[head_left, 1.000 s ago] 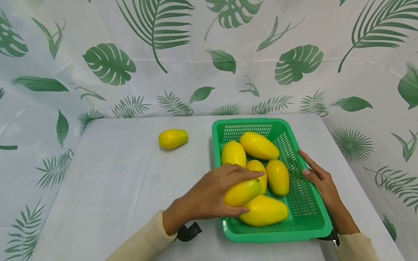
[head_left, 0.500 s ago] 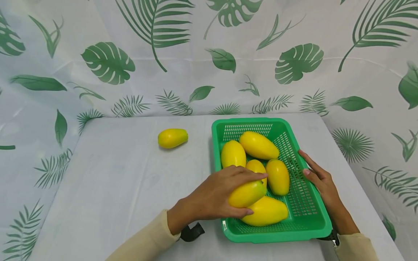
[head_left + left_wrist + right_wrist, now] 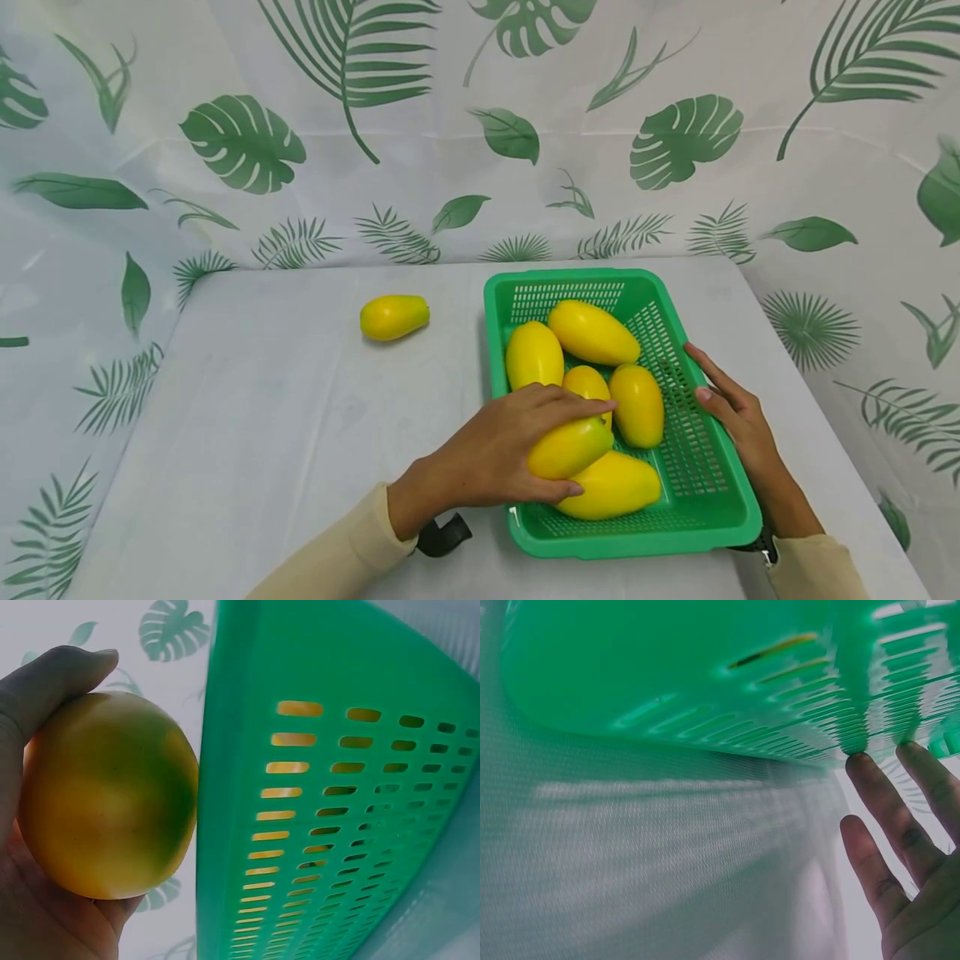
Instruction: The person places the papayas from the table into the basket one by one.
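Note:
My left hand (image 3: 517,446) grips a yellow papaya (image 3: 570,448) with a greenish tip, over the near left part of a green plastic basket (image 3: 633,546). The left wrist view shows this papaya (image 3: 109,795) held between thumb and fingers, close against the basket's rim. Below it in the basket lies a larger papaya (image 3: 615,487); several more, such as the one at the back (image 3: 592,333), fill the middle and far side. My right hand (image 3: 738,421) rests on the basket's right side, thumb at the rim. In the right wrist view its straight fingers (image 3: 889,817) touch the outer wall.
One more papaya (image 3: 394,317) lies on the white-covered table (image 3: 300,417), left of the basket towards the back. A leaf-printed cloth (image 3: 420,133) hangs behind and at the sides. A black strap (image 3: 444,535) shows under the left wrist.
My left hand has shifted slightly right and down with the papaya, mostly in the first half second. The right hand and the basket stay in place.

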{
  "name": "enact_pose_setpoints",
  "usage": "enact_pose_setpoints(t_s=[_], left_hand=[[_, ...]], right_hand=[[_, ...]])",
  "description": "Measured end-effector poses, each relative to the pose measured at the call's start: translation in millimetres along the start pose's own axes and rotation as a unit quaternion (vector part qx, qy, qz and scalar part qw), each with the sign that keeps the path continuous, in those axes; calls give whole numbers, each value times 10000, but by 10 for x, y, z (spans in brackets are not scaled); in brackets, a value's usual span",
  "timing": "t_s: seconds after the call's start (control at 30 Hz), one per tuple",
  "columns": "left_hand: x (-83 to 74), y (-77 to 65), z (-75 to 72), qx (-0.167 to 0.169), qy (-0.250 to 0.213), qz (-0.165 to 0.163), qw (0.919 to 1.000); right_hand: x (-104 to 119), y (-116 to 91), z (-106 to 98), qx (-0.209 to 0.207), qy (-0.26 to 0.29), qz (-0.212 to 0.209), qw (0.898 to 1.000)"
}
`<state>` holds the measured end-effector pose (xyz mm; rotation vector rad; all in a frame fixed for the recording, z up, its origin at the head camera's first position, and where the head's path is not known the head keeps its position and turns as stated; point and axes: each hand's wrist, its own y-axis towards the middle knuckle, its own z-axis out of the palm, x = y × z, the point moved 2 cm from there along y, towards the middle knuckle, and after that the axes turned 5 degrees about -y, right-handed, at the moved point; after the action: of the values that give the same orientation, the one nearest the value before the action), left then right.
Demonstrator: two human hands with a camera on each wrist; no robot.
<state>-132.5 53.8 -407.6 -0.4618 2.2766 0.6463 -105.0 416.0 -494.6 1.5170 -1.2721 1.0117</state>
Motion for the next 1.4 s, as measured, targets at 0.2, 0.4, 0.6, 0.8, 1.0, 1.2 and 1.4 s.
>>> enact_pose_setpoints(t_s=[0.2, 0.4, 0.6, 0.8, 1.0, 1.2, 1.4], left_hand=[[7, 2, 5, -8, -12, 31, 10000], [-4, -17, -74, -201, -71, 7, 9998], [18, -90, -208, -508, -9, 155, 9986], [45, -169, -330, -746, 145, 114, 9970], [64, -228, -442, -894, 135, -119, 9958], [117, -278, -514, -1022, 221, -311, 9940], [189, -326, -567, -1144, 342, -382, 9921]], right_hand=[[3, 2, -3, 6, -3, -2, 10000], [-1, -1, -8, 12, -7, 20, 10000], [2, -4, -18, -10, -85, 30, 10000], [1, 0, -14, 15, -46, -4, 10000], [1, 4, -11, 51, -25, -16, 10000], [8, 6, -10, 35, -20, 16, 10000], [17, 4, -6, 40, 5, 48, 10000]])
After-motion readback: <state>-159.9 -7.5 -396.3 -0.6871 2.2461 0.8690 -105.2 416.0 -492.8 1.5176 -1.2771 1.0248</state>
